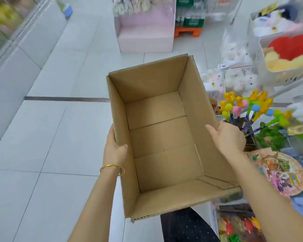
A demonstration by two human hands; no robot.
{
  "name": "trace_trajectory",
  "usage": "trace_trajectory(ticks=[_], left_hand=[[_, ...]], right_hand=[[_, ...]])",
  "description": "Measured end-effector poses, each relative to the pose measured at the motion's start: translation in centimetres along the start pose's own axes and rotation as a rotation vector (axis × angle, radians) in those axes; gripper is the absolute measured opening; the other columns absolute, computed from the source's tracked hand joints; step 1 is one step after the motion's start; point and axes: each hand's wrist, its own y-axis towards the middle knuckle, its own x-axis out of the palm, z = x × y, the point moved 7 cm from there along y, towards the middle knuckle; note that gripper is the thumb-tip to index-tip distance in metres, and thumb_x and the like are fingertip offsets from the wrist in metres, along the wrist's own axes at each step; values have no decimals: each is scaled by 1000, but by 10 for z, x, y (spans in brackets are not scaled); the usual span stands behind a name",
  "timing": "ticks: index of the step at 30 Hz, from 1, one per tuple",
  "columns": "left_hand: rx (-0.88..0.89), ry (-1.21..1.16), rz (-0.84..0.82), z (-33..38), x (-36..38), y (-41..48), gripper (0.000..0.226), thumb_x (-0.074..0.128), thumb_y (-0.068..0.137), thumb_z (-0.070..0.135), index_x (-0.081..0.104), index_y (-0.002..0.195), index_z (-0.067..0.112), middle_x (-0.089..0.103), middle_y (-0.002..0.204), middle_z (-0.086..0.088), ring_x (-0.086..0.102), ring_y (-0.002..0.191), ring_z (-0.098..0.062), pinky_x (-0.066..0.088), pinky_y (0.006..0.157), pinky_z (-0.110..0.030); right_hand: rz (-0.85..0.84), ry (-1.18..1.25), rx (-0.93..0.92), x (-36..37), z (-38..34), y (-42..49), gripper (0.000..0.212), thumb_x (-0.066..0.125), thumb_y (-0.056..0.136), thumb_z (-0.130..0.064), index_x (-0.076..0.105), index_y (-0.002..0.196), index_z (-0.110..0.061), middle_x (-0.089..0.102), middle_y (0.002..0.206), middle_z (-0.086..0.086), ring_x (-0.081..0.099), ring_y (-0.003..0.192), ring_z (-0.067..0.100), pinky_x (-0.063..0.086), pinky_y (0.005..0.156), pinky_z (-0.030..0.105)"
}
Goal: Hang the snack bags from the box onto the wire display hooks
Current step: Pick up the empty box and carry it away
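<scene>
An open brown cardboard box (pixel 161 137) is held up above the white tiled floor, and its inside holds nothing. My left hand (pixel 115 145) grips the box's left wall, thumb over the rim and fingers outside. My right hand (pixel 226 137) grips the right wall, thumb inside and fingers hidden behind the cardboard. No snack bags or wire hooks show clearly in this view.
A display rack on the right carries plush toys (pixel 234 55), a red heart cushion (pixel 294 47) and colourful toy sticks (pixel 252 109). A round printed fan (pixel 280 173) lies lower right. A pink stand (pixel 145 32) sits ahead. A white cabinet (pixel 16 67) lines the left.
</scene>
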Motion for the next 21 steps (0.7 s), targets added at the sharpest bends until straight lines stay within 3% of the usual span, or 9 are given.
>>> trace_trajectory(ticks=[3,8,11,13,17,21], left_hand=[[-2,13,5,28,8,86,76,43,74,-12,38,134,33,52,131,11,52,118,-14,47,95,-33],[-44,-1,-36,91,26,225,73,41,74,-12,39,134,31,57,124,10,60,99,-16,46,67,-21],[-61,6,-65,131,45,304,74,41,78,-12,34,138,31,50,126,18,54,101,-9,41,65,-14],[-46,3,-80,157,65,362,74,40,75,-11,37,135,33,54,123,13,55,100,-13,44,69,-20],[3,-41,-138,220,119,494,63,38,72,-12,48,118,30,61,88,8,56,72,-20,46,59,-28],[29,-45,-219,293,185,637,66,40,71,-12,48,117,34,63,93,5,59,77,-23,49,66,-36]], right_hand=[[-24,22,14,15,-37,78,44,47,92,-48,57,79,-7,65,86,18,61,85,36,35,58,31],[-68,35,48,2,-98,207,49,47,92,-46,33,58,-15,64,93,22,61,92,38,39,66,34],[-65,42,64,-15,-126,288,47,47,93,-46,40,62,-11,64,93,22,60,92,37,39,67,33],[-62,50,80,-25,-142,347,48,47,93,-44,38,60,-10,64,92,21,60,91,36,39,67,33],[-34,67,104,-47,-173,488,46,47,94,-42,41,61,-11,60,82,16,54,78,32,37,63,31],[3,112,190,-69,-189,631,43,47,94,-43,45,65,-11,52,67,7,50,71,28,36,59,29]])
